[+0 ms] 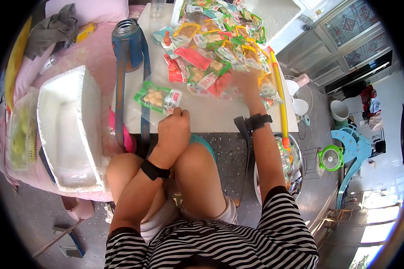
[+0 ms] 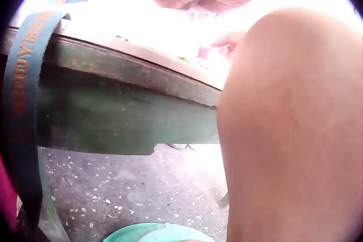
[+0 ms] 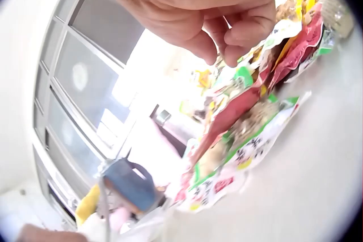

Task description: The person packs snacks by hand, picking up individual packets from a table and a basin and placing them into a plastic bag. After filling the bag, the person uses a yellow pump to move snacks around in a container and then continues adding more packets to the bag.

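My left hand (image 1: pixel 174 130) is bent over my knees at the table's near edge, its fingers curled. Just beyond the knuckles lies a clear packet with a green border and pale food (image 1: pixel 153 97). Its white label corner comes right up to the fingers; I cannot tell whether they pinch it. My right hand (image 1: pixel 246 85), blurred in the head view, reaches over a pile of snack packets (image 1: pixel 215 54). In the right wrist view its half-bent fingers (image 3: pixel 247 35) hang above the packets, tips apart and nothing visible between them. Red packets (image 3: pixel 232 111) and green-edged ones lie below.
A blue bottle carrier (image 1: pixel 128 49) with a long strap stands at the table's left. A yellow rod (image 1: pixel 279 94) runs along the right edge. To the left sits a white foam box (image 1: pixel 67 130); a basin of packets (image 1: pixel 296 179) is beside my right arm. A green fan (image 1: pixel 331 158) stands farther right.
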The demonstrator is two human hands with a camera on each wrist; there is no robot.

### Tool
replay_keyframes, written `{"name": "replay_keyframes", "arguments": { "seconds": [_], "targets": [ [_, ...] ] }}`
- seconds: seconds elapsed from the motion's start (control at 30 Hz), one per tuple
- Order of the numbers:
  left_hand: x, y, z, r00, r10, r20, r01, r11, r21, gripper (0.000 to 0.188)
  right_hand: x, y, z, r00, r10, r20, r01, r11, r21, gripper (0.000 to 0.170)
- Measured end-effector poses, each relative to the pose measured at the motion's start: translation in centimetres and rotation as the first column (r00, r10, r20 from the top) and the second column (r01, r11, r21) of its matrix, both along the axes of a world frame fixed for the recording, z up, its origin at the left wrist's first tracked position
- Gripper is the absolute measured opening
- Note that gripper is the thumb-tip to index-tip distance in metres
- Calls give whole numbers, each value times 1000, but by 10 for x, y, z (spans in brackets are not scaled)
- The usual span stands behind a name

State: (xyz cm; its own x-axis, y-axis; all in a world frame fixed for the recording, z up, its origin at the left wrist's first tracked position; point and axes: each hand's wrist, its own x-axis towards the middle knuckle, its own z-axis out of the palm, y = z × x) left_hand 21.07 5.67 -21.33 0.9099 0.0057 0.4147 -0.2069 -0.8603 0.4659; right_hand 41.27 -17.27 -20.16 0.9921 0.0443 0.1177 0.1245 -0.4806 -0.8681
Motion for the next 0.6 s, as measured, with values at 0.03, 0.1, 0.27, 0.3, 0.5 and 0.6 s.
{"name": "replay_keyframes", "arguments": {
  "seconds": [0.03,0.1,0.27,0.3,0.5,0.6],
  "targets": [
    [1,1,-1,1000,2,-2,-2,1000,1,6,24,-3,-15,997,-71,31,72,996,-46,32],
    [2,2,-6,1000,7,-8,-7,1000,4,6,59,-2,-35,977,-43,209,90,971,-220,36],
    [4,4,-7,1000,0,21,-1,1000,21,7,87,0,-55,909,134,395,7,942,-337,32],
    [4,5,-7,1000,0,26,-1,1000,27,7,83,3,-53,894,152,422,-38,963,-266,28],
    [1,4,-3,1000,-13,3,13,1000,-16,9,4,-4,4,930,125,346,-252,902,351,4],
    [0,5,-1,1000,-17,20,18,999,-42,8,-31,-20,21,887,147,438,-307,896,322,5]
  ]
}}
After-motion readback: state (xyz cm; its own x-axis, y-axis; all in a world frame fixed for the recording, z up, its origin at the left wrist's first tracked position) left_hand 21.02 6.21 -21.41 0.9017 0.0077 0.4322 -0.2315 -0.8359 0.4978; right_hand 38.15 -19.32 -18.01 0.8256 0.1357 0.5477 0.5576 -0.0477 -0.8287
